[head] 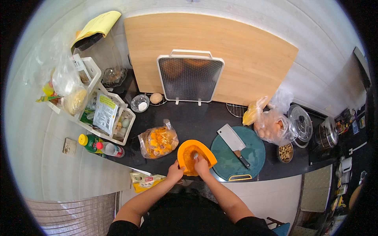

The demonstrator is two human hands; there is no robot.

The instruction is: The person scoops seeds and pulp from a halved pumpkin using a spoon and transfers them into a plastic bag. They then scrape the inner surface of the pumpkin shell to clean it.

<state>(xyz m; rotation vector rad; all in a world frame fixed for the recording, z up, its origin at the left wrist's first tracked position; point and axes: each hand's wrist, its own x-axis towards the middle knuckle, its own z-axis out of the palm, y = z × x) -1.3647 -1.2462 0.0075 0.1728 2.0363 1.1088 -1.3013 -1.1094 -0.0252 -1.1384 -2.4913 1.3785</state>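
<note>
A hollowed piece of orange pumpkin [210,153] lies at the counter's front edge, its cavity facing up. My left hand [176,172] grips its left rim. Inside the cavity my right hand [201,165] holds a metal spoon [194,154], its bowl against the flesh. To the left is a clear plastic bag [158,142] with pumpkin pulp, seeds and scraps. On the right a cleaver [231,138] with a black handle rests on a round green cutting board [256,147].
White baskets [130,125] of packets and bottles [112,149] stand at left. A glass bowl [139,103] with white powder is behind the bag. A dark cutting board [190,78] leans upright at the back. Bagged eggs [273,126] and a bowl of peanuts [285,153] are at right.
</note>
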